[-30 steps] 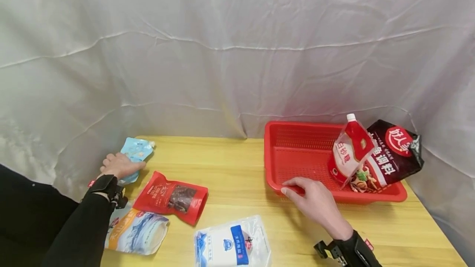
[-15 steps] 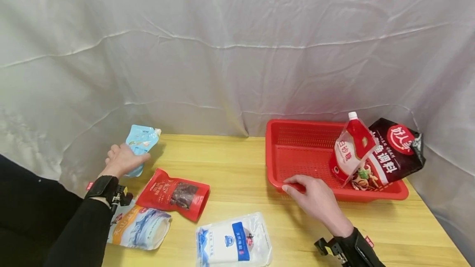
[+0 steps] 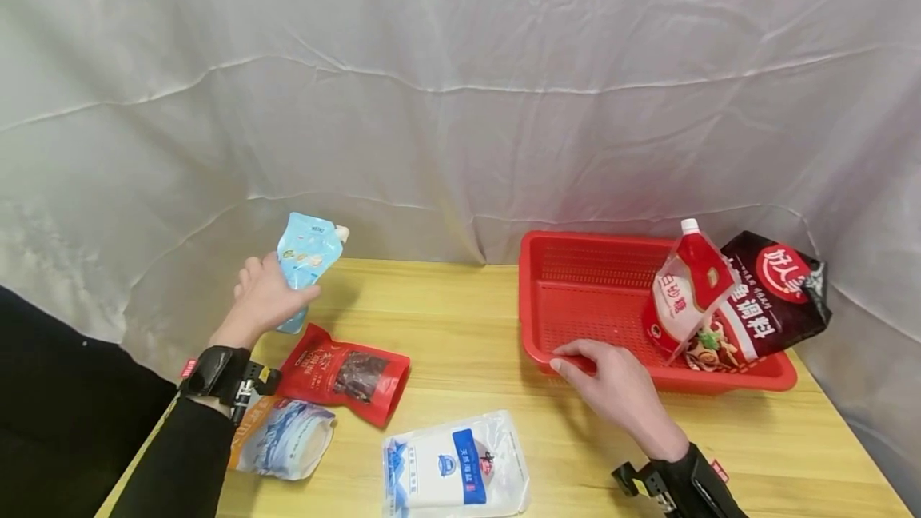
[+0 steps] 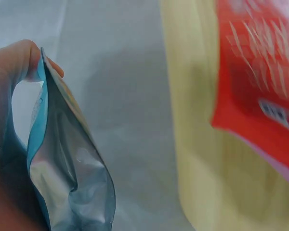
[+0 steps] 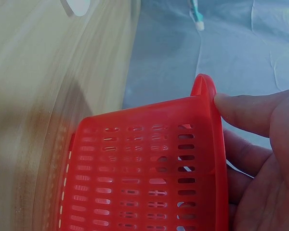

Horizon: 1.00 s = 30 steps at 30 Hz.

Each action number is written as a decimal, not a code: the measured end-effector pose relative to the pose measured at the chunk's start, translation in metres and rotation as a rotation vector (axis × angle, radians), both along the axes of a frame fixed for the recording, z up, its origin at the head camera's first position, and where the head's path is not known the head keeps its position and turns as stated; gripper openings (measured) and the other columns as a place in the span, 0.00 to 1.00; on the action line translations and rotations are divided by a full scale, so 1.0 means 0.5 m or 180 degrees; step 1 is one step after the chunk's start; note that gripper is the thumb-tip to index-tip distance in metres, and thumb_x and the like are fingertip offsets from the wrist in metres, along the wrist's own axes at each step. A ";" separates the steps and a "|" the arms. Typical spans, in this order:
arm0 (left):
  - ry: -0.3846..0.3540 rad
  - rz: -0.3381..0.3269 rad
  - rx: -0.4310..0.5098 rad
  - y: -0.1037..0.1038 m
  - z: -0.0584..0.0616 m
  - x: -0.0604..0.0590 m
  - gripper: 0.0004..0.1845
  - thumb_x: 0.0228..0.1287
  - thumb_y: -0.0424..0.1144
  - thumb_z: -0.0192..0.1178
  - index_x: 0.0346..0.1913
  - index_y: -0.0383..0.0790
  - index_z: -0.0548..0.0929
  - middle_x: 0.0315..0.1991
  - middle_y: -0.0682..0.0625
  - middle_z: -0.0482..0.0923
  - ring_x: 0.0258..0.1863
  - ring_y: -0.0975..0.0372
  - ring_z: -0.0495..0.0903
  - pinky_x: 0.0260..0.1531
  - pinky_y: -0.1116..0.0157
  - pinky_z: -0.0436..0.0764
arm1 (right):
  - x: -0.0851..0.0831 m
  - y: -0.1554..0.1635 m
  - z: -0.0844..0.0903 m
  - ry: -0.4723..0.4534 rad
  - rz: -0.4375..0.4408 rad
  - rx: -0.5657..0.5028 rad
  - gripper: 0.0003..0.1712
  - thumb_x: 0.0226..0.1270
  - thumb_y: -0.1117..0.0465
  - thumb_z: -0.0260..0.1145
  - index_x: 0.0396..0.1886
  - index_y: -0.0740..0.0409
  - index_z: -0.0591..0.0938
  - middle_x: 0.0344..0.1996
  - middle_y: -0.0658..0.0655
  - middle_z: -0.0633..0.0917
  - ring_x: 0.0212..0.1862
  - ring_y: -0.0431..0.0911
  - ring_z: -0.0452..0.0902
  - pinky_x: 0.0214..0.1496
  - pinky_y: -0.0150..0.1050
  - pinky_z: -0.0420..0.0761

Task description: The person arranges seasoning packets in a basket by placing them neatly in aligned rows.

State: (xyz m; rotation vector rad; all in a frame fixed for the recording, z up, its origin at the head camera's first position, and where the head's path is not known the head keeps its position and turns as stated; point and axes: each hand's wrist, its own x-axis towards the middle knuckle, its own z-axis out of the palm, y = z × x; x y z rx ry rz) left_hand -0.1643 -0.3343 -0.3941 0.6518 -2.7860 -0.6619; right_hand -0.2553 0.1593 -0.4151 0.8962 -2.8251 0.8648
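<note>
My left hand (image 3: 262,302) grips a light blue spouted pouch (image 3: 308,250) above the table's far left, its white cap pointing right. In the left wrist view the pouch (image 4: 72,168) appears edge-on, showing a silvery side. My right hand (image 3: 615,390) pinches the near left corner of a red plastic basket (image 3: 528,302), thumb and fingers at the rim. The right wrist view has the thumb pressed to the slotted basket's rim (image 5: 216,144). Inside the basket, a red-and-white sugar pouch (image 3: 676,294) with a white cap leans against a black seasoning bag (image 3: 770,294).
A red pouch with a clear window (image 3: 345,374) lies below the left hand, partly over an orange-and-blue bag (image 3: 288,438). A clear and white salt bag (image 3: 453,466) lies near the front middle. A grey cloth (image 3: 432,142) hangs behind the wooden table (image 3: 446,342).
The left hand has lifted the light blue pouch off the table's far left corner and carried it up and to the right. The right hand stays at the basket's corner.
</note>
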 end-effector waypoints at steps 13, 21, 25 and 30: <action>0.0376 -0.0279 -0.0066 0.116 0.047 -0.010 0.55 0.54 0.51 0.70 0.75 0.21 0.56 0.54 0.31 0.62 0.50 0.42 0.62 0.46 0.46 0.67 | 0.000 0.001 0.000 -0.0004 0.0001 -0.0002 0.08 0.70 0.51 0.73 0.45 0.44 0.91 0.38 0.46 0.90 0.35 0.41 0.79 0.38 0.42 0.75; 0.0433 -0.0455 -0.0025 0.186 0.051 -0.014 0.54 0.50 0.49 0.70 0.76 0.26 0.57 0.52 0.36 0.63 0.50 0.45 0.61 0.44 0.53 0.64 | 0.002 0.003 0.000 -0.0010 0.0000 -0.0008 0.08 0.70 0.52 0.73 0.45 0.45 0.91 0.38 0.46 0.90 0.35 0.41 0.79 0.38 0.42 0.75; 0.0478 -0.0580 0.0018 0.220 0.044 -0.014 0.55 0.47 0.49 0.71 0.76 0.27 0.58 0.51 0.38 0.62 0.50 0.46 0.61 0.44 0.56 0.62 | 0.002 0.003 -0.001 0.0030 0.0006 -0.0007 0.08 0.70 0.52 0.73 0.45 0.45 0.91 0.39 0.46 0.91 0.37 0.41 0.81 0.39 0.43 0.76; 0.0534 -0.0680 0.0070 0.260 0.032 -0.011 0.55 0.45 0.47 0.72 0.75 0.29 0.59 0.49 0.40 0.63 0.50 0.48 0.61 0.45 0.56 0.62 | 0.002 0.002 -0.003 0.0034 0.0009 -0.0004 0.08 0.70 0.52 0.73 0.45 0.45 0.91 0.40 0.48 0.91 0.37 0.42 0.81 0.39 0.43 0.76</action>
